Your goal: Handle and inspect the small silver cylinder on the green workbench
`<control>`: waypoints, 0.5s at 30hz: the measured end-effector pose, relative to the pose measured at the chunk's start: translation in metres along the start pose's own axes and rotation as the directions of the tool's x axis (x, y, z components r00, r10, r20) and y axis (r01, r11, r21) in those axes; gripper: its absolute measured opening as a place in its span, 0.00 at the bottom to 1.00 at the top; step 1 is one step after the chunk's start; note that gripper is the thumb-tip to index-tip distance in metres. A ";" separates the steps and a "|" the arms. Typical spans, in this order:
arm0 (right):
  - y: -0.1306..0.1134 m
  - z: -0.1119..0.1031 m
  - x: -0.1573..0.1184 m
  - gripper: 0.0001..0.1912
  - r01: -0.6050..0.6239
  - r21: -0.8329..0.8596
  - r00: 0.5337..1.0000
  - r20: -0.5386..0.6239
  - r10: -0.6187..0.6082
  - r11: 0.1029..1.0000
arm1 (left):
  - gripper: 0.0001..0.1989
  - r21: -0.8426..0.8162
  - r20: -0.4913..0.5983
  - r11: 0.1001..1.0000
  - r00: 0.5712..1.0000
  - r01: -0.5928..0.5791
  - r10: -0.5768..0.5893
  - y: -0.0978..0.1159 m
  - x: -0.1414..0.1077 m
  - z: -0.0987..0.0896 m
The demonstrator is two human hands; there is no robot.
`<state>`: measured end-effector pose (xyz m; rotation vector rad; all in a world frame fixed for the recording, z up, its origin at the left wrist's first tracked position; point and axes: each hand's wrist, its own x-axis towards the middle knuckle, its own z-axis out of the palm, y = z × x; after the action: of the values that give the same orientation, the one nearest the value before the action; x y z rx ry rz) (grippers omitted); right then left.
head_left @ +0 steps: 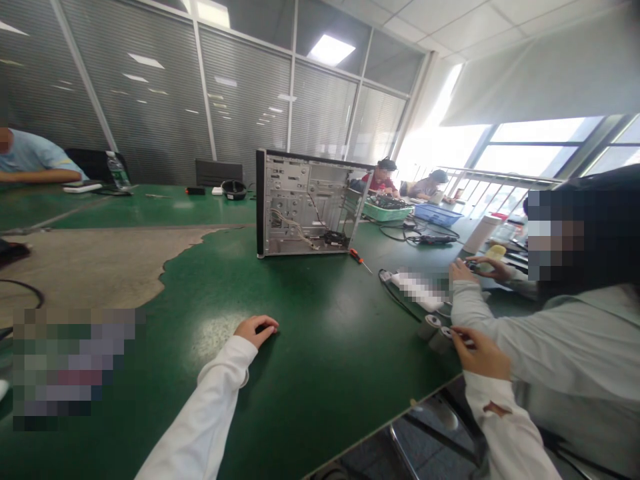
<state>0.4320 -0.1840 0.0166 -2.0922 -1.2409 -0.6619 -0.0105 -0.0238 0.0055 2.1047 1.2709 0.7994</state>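
Note:
My left hand [256, 329] rests on the green table [320, 313], its fingers loosely bent with a gap by the thumb; nothing shows in it. Two small grey cylinders with pale tops stand side by side near the table's right edge. My right hand [481, 353] has its fingertips on the nearer cylinder [441, 340]; the farther cylinder [429, 327] is just left of it. Beyond my hands an opened computer case [310, 203] stands upright, its metal inside and wires showing. A screwdriver [360, 260] with an orange and black handle lies by its lower right corner.
A co-worker [575, 347] sits close on my right, both hands on a small object. A cabled white item [417, 288] lies between us. Green basket [389, 210] and blue basket [437, 215] stand farther back. At left the tabletop covering is torn, baring a brown patch [100, 260].

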 end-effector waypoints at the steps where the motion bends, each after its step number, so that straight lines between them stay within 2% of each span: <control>1: -0.001 0.000 0.000 0.16 0.000 0.004 1.000 0.001 0.000 1.000 | 0.09 0.002 0.000 1.000 1.000 0.002 -0.002 0.000 0.000 0.000; 5: -0.001 0.002 0.000 0.16 -0.004 0.004 1.000 0.015 0.004 1.000 | 0.09 0.008 -0.003 1.000 1.000 0.007 -0.007 0.001 0.000 0.000; 10: 0.007 0.000 0.003 0.14 0.041 0.036 0.994 0.103 -0.045 0.998 | 0.08 0.011 -0.004 1.000 1.000 0.006 -0.006 0.002 0.000 0.000; 13: 0.014 0.000 0.010 0.12 0.133 0.038 0.976 0.169 -0.137 0.990 | 0.08 0.001 -0.003 1.000 1.000 0.011 -0.011 0.002 0.000 0.000; 15: 0.016 0.003 0.016 0.12 0.208 -0.024 0.958 0.207 -0.199 0.978 | 0.08 -0.006 -0.003 1.000 1.000 0.015 -0.015 0.002 0.000 0.001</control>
<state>0.4540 -0.1788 0.0218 -2.1288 -1.5861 -0.5798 -0.0085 -0.0246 0.0069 2.0879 1.2826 0.7992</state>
